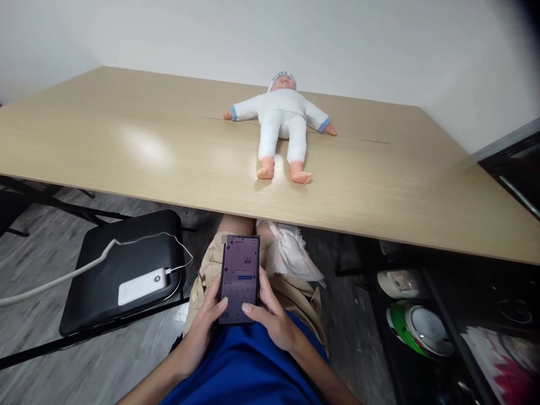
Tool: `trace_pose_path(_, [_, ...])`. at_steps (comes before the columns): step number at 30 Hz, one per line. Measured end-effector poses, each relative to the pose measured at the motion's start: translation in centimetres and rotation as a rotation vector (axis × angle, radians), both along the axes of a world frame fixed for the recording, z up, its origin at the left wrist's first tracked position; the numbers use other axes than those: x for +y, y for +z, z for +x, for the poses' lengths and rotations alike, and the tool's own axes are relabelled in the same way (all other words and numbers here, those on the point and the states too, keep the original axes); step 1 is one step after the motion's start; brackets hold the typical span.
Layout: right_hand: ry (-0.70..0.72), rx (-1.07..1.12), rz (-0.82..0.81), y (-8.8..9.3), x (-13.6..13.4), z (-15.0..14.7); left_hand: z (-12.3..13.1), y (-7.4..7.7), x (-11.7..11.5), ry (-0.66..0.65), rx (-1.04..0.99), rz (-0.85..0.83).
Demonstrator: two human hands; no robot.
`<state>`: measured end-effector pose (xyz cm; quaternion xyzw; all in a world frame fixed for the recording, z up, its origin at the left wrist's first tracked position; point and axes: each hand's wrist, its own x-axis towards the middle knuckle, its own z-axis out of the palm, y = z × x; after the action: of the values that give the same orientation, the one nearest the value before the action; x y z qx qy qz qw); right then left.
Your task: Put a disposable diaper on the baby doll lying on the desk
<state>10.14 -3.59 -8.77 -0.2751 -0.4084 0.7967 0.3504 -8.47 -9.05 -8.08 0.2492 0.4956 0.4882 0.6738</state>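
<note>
Above my lap I hold a smartphone (239,281) upright in both hands, its lit screen showing a chat and a keyboard. My left hand (211,306) is closed around its left edge, thumb over the screen. Round the right edge my right hand (270,315) is closed too, its thumb on the lower screen. A white diaper (291,250) lies on my right thigh, just past the phone. On the table (169,152) a baby doll (283,118) lies on its back in a white suit with blue cuffs and a white cap, feet toward me.
A black folding chair (97,253) at my left carries a white power bank (142,286) with a white cable (95,263). To my right, dark shelving holds a green and white round container (407,326) and other items. A white wall (189,39) stands behind the table.
</note>
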Motion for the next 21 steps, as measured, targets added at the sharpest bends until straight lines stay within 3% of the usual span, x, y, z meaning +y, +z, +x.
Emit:
trace_pose_path(4, [0.014, 0.003, 0.024, -0.1, -0.1, 0.0, 0.3, -0.4, 0.0, 0.041, 0.117, -0.027])
trace_pose_path(11, [0.012, 0.020, 0.032, -0.2, -0.2, 0.3, -0.1, -1.2, -0.5, 0.006, 0.137, -0.001])
trace_pose_path(17, [0.039, -0.005, 0.036, 0.3, -0.1, 0.3, 0.3, -0.8, -0.3, 0.075, -0.088, -0.011])
trace_pose_path(21, [0.041, -0.012, 0.036, 0.2, -0.1, 0.3, 0.5, -1.2, -0.4, 0.112, -0.043, -0.036])
